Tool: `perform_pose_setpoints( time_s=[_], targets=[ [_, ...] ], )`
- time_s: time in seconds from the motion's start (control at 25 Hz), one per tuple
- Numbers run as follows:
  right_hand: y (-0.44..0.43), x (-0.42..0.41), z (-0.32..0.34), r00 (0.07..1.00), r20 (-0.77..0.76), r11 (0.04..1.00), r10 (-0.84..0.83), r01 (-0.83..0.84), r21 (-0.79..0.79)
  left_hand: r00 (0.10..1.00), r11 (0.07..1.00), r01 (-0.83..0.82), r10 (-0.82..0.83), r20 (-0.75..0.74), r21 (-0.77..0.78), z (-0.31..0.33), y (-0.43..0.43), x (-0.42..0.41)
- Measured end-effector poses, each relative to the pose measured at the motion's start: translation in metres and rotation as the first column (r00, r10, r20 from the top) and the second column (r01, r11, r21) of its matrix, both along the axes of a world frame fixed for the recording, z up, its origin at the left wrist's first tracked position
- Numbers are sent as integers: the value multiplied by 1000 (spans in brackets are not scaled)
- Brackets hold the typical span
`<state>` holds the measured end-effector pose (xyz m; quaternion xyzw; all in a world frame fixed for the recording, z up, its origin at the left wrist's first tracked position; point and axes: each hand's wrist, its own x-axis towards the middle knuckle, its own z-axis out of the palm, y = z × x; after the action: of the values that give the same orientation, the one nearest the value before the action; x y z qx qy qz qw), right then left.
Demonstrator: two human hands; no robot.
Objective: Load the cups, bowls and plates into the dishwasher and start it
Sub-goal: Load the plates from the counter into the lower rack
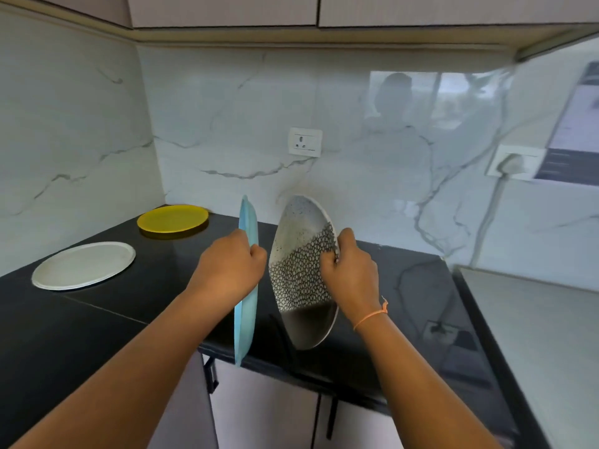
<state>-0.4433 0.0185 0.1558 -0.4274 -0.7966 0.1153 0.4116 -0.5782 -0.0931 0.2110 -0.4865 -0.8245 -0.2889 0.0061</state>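
My left hand (231,265) grips a light blue plate (247,322) by its rim, held on edge above the black counter (107,322). Just to its right, my right hand (350,270) holds a black-and-white patterned plate (298,273), also tilted nearly upright. The two plates are close together but apart. On the counter at the back lies a yellow plate (172,219) flat near the corner. A white plate (84,265) lies flat at the left. No dishwasher is in view.
The marble backsplash carries a wall socket (305,141) behind the plates and a second socket (515,162) with a cord at the right. Cabinet doors (262,413) sit below the counter. A pale grey surface (531,325) adjoins the counter on the right.
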Motion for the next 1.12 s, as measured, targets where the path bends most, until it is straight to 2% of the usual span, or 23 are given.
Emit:
perform_pose_setpoints(
  time_s=[0.24,0.52,0.76,0.92,1.12],
  targets=[
    [-114,60,-6,981,3,980,-196,196,24,971,971,238,-238,13,19,-8,-75,46],
    [-247,145,-42,908,122,914,-401,405,-7,903,898,428,-420,93,-103,-41,-139,104],
    [-323,217,-75,791,237,809,-564,587,-33,790,762,613,-591,162,-208,-68,-174,180],
    [-360,263,-93,729,265,744,-631,666,-60,714,668,700,-637,291,-254,-91,-191,225],
    [-407,332,-114,660,319,673,-680,734,-85,640,583,762,-615,460,-282,-116,-221,295]
  ],
)
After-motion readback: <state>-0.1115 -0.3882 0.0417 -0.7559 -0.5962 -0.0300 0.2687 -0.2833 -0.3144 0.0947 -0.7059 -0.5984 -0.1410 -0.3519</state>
